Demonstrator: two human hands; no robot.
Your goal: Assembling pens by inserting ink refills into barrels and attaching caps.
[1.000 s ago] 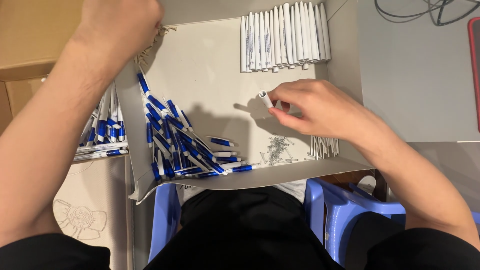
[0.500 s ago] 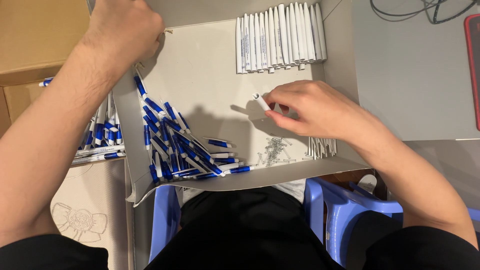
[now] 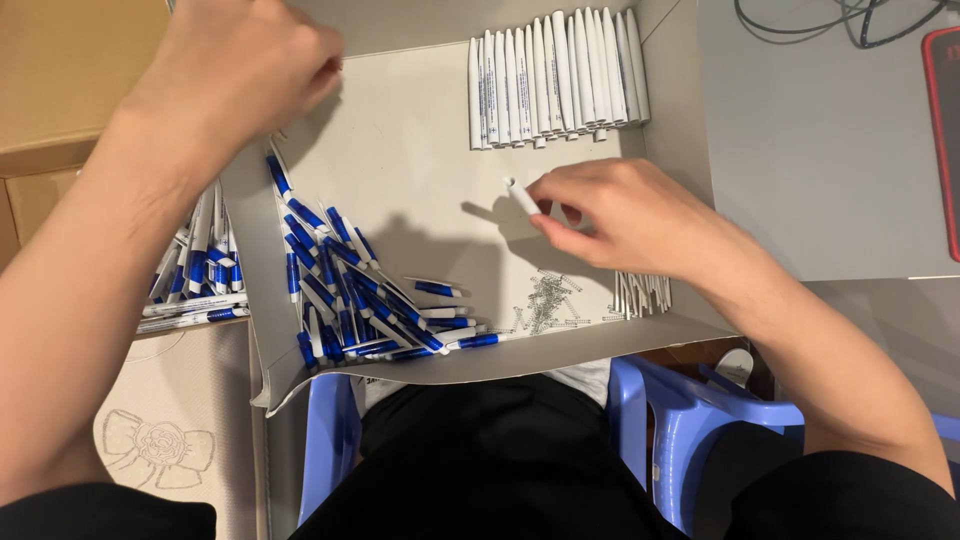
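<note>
Cardboard tray (image 3: 400, 150), shallow and grey, lies across the person's lap before a grey worktop (image 3: 820, 160). Right hand (image 3: 625, 215), at centre right of the tray, has its fingers (image 3: 560, 235) pinched on a white pen barrel (image 3: 521, 195), whose free end points toward 10 o'clock. Left hand (image 3: 235, 65), at 11 o'clock over the tray's far left corner, is curled knuckles-up; whether it grips anything cannot be told. Row of white barrels (image 3: 555, 80), laid side by side, occupies 1 o'clock. Heap of blue-and-white pen parts (image 3: 350, 300) fills 7 o'clock, touching the near wall. Small scatter of metal springs (image 3: 545, 300) sits at 5 o'clock, with a few thin white refills (image 3: 640, 292) just beside them, partly hidden under the right wrist. Second pile of blue-and-white pens (image 3: 200, 275) lies outside the tray at 9 o'clock. Blue plastic stool (image 3: 670, 430) shows below; dark cables (image 3: 840, 20) and the edge of a red case (image 3: 945, 130) rest on the worktop at 2 o'clock. Judged step: pen assembly, one barrel in hand awaiting its insert. The next move would call for a fine pinch on a spring or refill near 5 o'clock, with the barrel kept steady.
</note>
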